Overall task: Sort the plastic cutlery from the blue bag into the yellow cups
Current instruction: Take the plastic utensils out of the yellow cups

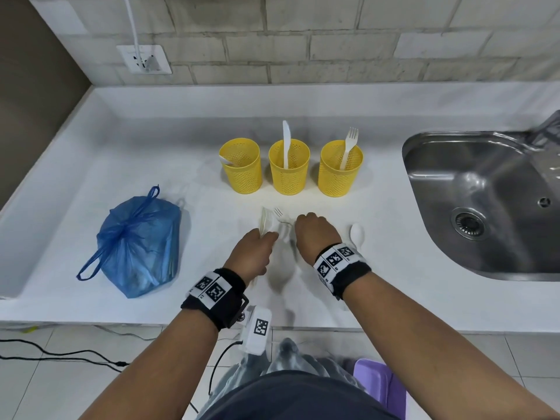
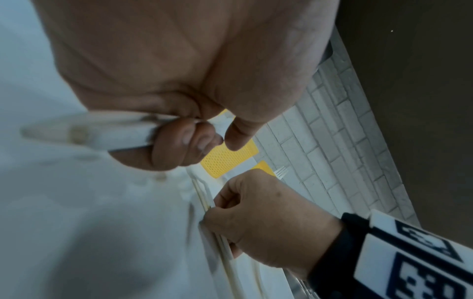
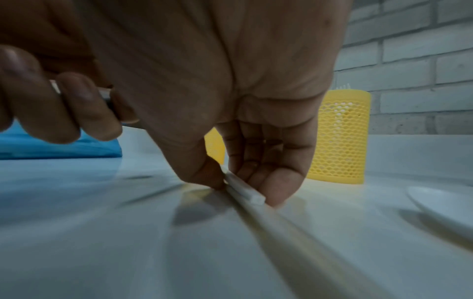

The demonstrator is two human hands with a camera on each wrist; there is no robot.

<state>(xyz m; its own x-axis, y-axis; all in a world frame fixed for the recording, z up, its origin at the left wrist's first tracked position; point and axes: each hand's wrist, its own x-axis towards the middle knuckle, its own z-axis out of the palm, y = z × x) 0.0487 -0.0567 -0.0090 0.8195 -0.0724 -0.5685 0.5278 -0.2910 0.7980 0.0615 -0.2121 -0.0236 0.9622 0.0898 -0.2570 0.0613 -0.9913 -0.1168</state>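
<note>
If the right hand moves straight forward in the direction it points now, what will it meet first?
Probably the loose white fork on the counter just ahead of the right hand, and beyond it the middle yellow cup. Depth is unclear, so it might pass between the cups.

Pale grey brick wall point(image 1: 333, 40) across 12 o'clock, with a white socket plate point(image 1: 144, 59) at 11 o'clock and a white cable point(image 1: 132, 22) running up from it; a plain brown side wall point(image 1: 36, 86) at 9 to 10 o'clock. White countertop point(image 1: 151, 153) with a raised back edge filling the middle, and a stainless steel sink point(image 1: 485, 204) with a round drain sunk into it at 3 o'clock. Light tiled floor point(image 1: 60, 389) along 6 to 8 o'clock, crossed by black cables point(image 1: 60, 354), with a purple plastic stool or bin point(image 1: 378, 386) at 5 o'clock, only partly seen.
</note>
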